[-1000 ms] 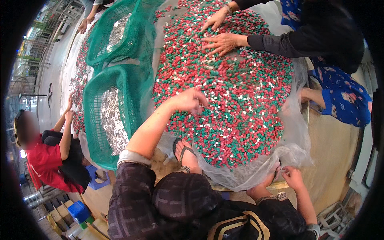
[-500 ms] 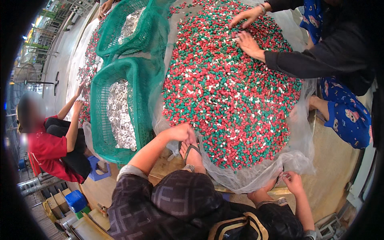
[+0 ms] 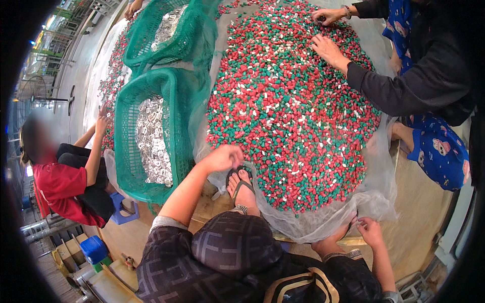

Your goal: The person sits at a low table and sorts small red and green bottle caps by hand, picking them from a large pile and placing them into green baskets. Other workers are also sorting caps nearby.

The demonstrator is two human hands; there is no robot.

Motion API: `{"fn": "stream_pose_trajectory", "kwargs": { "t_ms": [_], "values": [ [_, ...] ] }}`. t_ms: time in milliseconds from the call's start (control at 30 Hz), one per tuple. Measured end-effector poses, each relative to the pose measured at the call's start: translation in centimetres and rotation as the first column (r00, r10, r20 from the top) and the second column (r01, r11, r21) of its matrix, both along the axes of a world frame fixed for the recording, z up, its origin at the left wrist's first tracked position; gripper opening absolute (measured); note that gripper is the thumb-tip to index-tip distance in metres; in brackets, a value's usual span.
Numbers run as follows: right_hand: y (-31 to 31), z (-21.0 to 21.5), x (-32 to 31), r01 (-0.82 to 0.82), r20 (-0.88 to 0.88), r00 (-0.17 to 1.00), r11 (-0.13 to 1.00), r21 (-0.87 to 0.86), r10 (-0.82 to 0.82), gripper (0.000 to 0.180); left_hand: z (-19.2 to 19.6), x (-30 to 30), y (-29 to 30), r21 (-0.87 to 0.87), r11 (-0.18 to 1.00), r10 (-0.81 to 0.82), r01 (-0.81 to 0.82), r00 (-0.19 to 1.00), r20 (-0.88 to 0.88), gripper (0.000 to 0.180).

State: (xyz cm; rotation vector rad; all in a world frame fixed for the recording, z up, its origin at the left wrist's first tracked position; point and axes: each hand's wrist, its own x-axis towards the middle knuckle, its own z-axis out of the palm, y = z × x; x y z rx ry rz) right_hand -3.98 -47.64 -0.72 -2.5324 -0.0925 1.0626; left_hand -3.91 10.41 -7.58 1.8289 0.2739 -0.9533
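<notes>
The right hand [image 3: 369, 230] has its fingers pinched on the near edge of the clear sheet [image 3: 323, 222]. The left hand [image 3: 225, 157] sits curled at the sheet's left edge; I cannot tell if it holds anything. Red and green caps [image 3: 293, 106] cover the sheet. Left of the sheet is a green basket [image 3: 126, 146].

The person wears a dark shirt [image 3: 202, 267] with a faint checked pattern, its short sleeves ending above the elbows, leaving both forearms bare. A flip-flop sandal with dark straps [image 3: 241, 183] sits on the bare foot. The left hand [image 3: 222, 157] and right hand [image 3: 370, 231] are ungloved.
</notes>
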Motion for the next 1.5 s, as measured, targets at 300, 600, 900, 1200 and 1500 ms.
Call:
{"fn": "stream_pose_trajectory", "kwargs": {
  "t_ms": [300,600,900,1200,1500],
  "values": [
    [1.0,0.3,0.7,0.01,-0.015,1.0,0.999,0.038,-0.01,0.025,-0.8,0.1,-1.3,-0.29,0.947,0.138,-0.137,0.99,-0.016,0.027],
    [0.0,-0.2,0.2,-0.011,0.018,1.0,1.0,0.009,0.011,0.025,-0.6,-0.5,-5.0,-0.098,0.9,-0.419,0.426,0.904,0.083,0.014],
    [0.2,0.0,0.3,0.064,0.006,0.998,0.998,0.027,-0.064,0.026,1.9,-0.1,-7.3,0.22,0.716,-0.68,0.662,0.734,0.005,0.024],
    [-11.1,-6.2,2.0,0.58,0.377,0.765,0.813,-0.052,-0.522,0.066,1.3,-7.2,-2.2,0.488,0.551,0.245,-0.678,0.689,0.682,0.033],
    [-10.2,-11.8,6.2,0.929,-0.268,0.254,0.311,-0.199,-0.929,0.108,-9.3,-17.7,-1.4,0.084,0.414,0.91,-0.907,0.41,-0.06,0.041]
  ]
}}
